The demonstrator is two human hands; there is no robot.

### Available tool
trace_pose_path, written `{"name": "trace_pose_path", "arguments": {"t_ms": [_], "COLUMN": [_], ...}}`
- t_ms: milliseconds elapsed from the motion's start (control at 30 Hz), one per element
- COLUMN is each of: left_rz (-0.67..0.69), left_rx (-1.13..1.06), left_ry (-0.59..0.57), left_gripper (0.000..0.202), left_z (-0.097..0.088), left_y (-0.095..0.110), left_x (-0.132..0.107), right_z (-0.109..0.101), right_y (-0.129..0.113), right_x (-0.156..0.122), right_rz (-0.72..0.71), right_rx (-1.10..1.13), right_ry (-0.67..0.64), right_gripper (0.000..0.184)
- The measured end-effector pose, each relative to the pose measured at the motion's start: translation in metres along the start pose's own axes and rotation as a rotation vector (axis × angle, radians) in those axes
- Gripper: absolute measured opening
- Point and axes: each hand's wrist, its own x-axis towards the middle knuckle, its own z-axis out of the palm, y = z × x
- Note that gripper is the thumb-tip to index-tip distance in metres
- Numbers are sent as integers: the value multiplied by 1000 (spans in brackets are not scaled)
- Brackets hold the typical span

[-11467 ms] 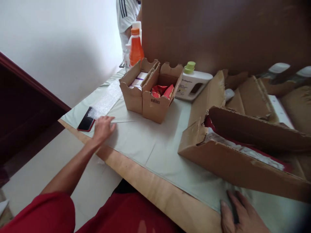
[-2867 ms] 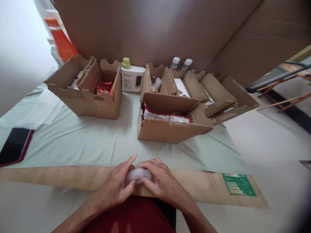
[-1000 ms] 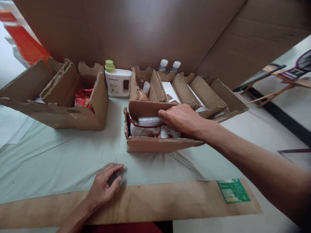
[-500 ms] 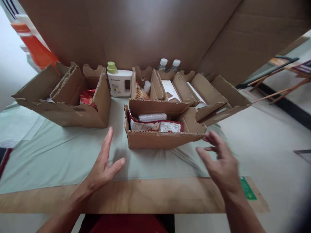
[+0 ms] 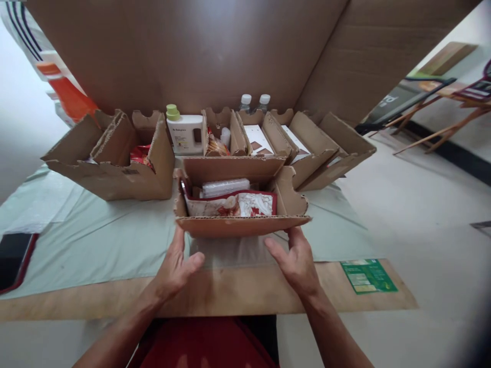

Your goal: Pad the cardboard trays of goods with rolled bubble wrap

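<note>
A small open cardboard box sits in the middle of the view, raised a little off the pale green cloth. My left hand holds its lower left edge with the thumb out to the side. My right hand holds its lower right edge, fingers curled under the front. Inside the box lie a bubble-wrapped roll and a red and white packet.
A double cardboard box with red packets stands at the left. A white bottle with a green cap, two clear bottles and a row of open boxes line the cardboard wall. A phone lies far left, an orange bottle behind.
My right hand left the bubble-wrapped roll in the box. Both hands then came to the box's front edge, took hold of it and brought it nearer to me.
</note>
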Motion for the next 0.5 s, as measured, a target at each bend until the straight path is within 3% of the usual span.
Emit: {"name": "trace_pose_path", "arguments": {"t_ms": [100, 200, 333, 400, 433, 500], "left_rz": [32, 88, 120, 101, 75, 23], "left_rx": [-8, -22, -38, -43, -44, -48], "left_ry": [79, 88, -87, -145, -132, -32], "left_gripper": [83, 82, 94, 99, 98, 90], "left_z": [-13, -1, 31, 31, 26, 9], "left_y": [12, 29, 52, 55, 53, 46], "left_x": [-8, 3, 7, -4, -12, -24], "right_z": [1, -8, -19, -13, -6, 10], "right_y": [-20, -25, -24, -31, -35, -45], "right_x": [-1, -2, -21, -34, -38, -40], "right_rz": [-77, -60, -65, -89, -80, -48], "right_rx": [51, 87, 173, 218, 221, 221], "right_ry": [-45, 19, 428, 576, 562, 392], "right_gripper": [57, 55, 38, 34, 36, 44]}}
